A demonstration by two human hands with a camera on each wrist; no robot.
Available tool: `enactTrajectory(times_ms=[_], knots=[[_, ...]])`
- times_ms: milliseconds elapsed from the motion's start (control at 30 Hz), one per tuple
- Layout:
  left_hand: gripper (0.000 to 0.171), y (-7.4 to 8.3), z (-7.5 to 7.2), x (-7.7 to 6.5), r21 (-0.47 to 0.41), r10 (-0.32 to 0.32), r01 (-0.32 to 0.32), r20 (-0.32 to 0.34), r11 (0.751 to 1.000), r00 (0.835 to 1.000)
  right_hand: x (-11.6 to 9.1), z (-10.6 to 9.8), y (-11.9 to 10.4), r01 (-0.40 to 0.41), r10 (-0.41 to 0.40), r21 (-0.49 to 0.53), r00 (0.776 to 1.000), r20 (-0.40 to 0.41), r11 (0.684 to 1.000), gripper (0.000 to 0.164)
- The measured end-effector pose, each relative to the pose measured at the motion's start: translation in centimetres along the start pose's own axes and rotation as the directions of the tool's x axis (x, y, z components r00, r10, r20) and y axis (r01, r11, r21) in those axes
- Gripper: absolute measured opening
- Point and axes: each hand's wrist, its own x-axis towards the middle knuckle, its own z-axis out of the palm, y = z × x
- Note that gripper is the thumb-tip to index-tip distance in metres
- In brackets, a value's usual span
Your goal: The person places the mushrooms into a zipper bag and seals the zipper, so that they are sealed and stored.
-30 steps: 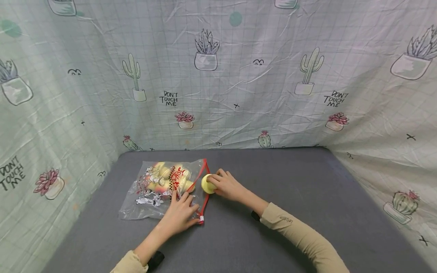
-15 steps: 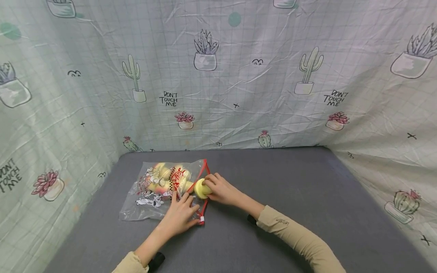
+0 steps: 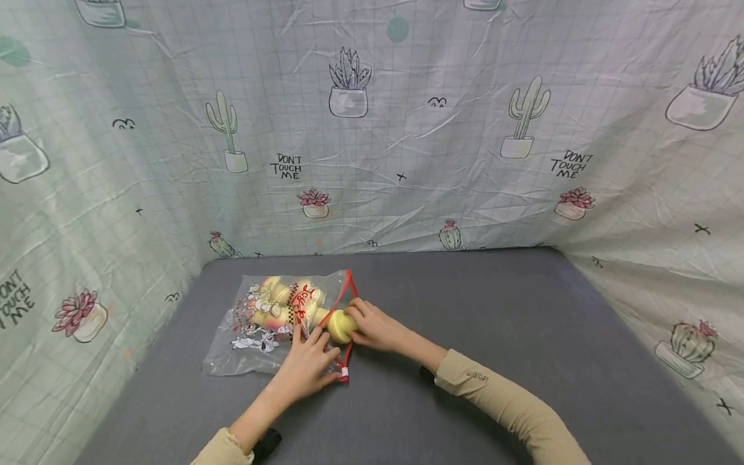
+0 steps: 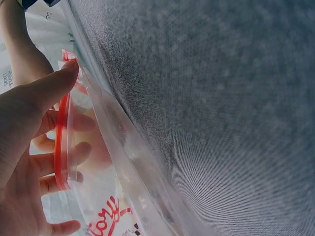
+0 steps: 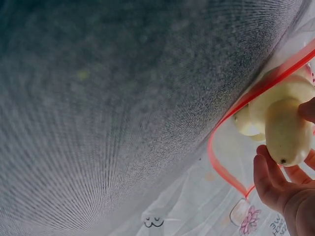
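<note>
In the head view, a clear zip bag [image 3: 223, 354] with a red zip edge lies on the table's left half. Several yellow and pinkish things [image 3: 272, 318] show through its printed plastic. My left hand [image 3: 305, 365] holds the bag's mouth edge, its thumb at the white slider [image 3: 344, 372]; the left wrist view shows fingertips [image 4: 81, 152] through the plastic. At the mouth, my right hand [image 3: 378, 328] grips a pale yellow, mushroom-shaped thing [image 3: 340, 327]. In the right wrist view its smooth rounded stem [image 5: 285, 137] points outward, a dark dot on its end.
The grey table [image 3: 494, 303] extends right and forward of the bag. A pale cloth [image 3: 383, 142] printed with cacti hangs behind it and along both sides. Black bands [image 3: 267, 445] sit at the wrists, by beige sleeves [image 3: 494, 400].
My right hand has moved left with the yellow mushroom-shaped thing, from beside the bag's mouth to within its red edge. The left hand stays in place on the bag.
</note>
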Motion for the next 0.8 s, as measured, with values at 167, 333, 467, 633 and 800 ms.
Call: enactTrajectory(times_ms=[167, 333, 467, 633, 800], knots=[[0.038, 0.2, -0.1, 0.0, -0.004, 0.002, -0.002, 0.002, 1.000, 1.000, -0.1, 0.0, -0.2, -0.019, 0.020, -0.021, 0.998, 0.063, 1.000, 0.033], [0.037, 0.2, -0.2, 0.0, 0.000, -0.002, 0.002, 0.007, 1.000, 1.000, -0.4, -0.1, -0.2, -0.044, 0.053, -0.098, 0.995, 0.086, 0.994, 0.036], [0.036, 0.3, 0.0, 0.0, 0.007, 0.002, -0.002, -0.005, 1.000, 1.000, -0.8, -0.3, 0.1, -0.030, 0.036, -0.074, 0.996, 0.082, 0.997, 0.038], [0.036, 0.4, 0.1, -0.2, 0.005, -0.002, 0.002, -0.013, 1.000, 1.000, -1.4, -0.5, 0.5, 0.003, -0.004, 0.013, 0.997, 0.083, 1.000, 0.039], [0.036, 0.4, 0.1, 0.0, -0.003, -0.009, 0.009, -0.008, 1.000, 1.000, -1.8, -0.9, 0.6, -0.008, 0.006, 0.013, 0.995, 0.095, 1.000, 0.039]])
